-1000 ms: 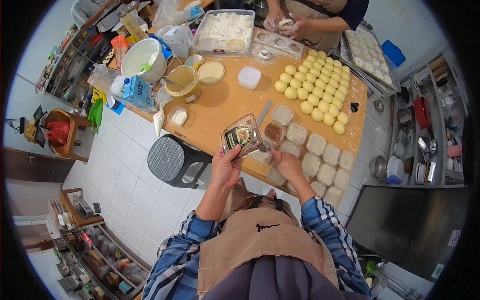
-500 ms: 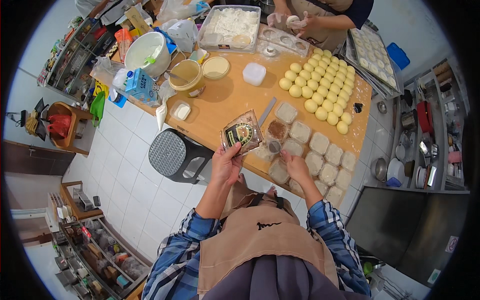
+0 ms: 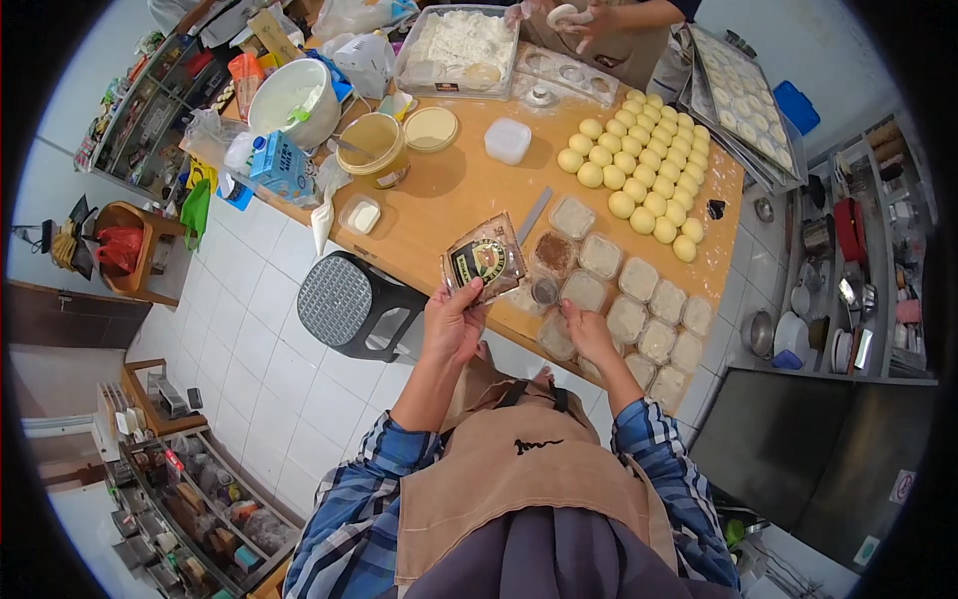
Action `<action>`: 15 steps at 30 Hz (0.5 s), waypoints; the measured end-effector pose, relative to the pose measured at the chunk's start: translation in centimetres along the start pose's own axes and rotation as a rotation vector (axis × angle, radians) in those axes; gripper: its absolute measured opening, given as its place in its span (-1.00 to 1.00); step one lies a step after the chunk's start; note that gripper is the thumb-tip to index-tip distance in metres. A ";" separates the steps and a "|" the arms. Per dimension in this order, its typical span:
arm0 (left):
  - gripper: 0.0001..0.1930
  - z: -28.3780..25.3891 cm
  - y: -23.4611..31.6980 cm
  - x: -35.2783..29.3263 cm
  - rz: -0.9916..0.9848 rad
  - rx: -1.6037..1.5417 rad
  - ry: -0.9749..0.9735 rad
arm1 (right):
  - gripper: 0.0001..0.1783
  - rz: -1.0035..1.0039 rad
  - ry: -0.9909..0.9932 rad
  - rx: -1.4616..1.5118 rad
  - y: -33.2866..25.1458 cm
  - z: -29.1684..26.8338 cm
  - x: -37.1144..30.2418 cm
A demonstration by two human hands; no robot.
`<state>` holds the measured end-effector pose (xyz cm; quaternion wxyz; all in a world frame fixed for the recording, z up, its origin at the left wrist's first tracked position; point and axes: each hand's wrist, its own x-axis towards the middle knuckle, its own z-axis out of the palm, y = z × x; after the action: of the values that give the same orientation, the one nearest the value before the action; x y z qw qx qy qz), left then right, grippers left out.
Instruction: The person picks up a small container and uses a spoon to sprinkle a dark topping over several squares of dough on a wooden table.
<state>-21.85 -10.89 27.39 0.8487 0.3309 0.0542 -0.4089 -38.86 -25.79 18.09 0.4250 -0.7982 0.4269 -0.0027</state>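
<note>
My left hand (image 3: 455, 324) grips a brown packet (image 3: 485, 260) with a dark round label, thumb across its front, over the table's near edge. My right hand (image 3: 593, 337) is closed around what looks like a thin handle, mostly hidden by the fingers. At its end is a small round sieve (image 3: 545, 291), held low beside the containers. Just beyond it, one square container (image 3: 554, 254) has a brown powdery top. Neighbouring containers (image 3: 600, 257) show a pale beige surface, in rows to the right.
Round yellow dough balls (image 3: 639, 165) sit in rows at the far right. A metal scraper (image 3: 534, 215), a white tub (image 3: 507, 142), a yellow bucket (image 3: 373, 150) and a flour bin (image 3: 454, 55) stand on the table. Across it a co-worker's hands (image 3: 571, 20) handle dough. A stool (image 3: 344, 304) stands at left.
The co-worker's hands have moved up and slightly left with the dough. My packet and the sieve stay almost where they were.
</note>
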 end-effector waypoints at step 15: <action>-0.73 -0.4 0.1 -0.2 0.028 0.004 0.014 | -0.26 0.020 -0.060 -0.241 -2.3 -0.2 -1.1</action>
<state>-21.84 -10.43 27.23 0.8534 0.3363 0.0545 -0.3945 -38.09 -24.51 20.18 0.3385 -0.8390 0.4189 0.0769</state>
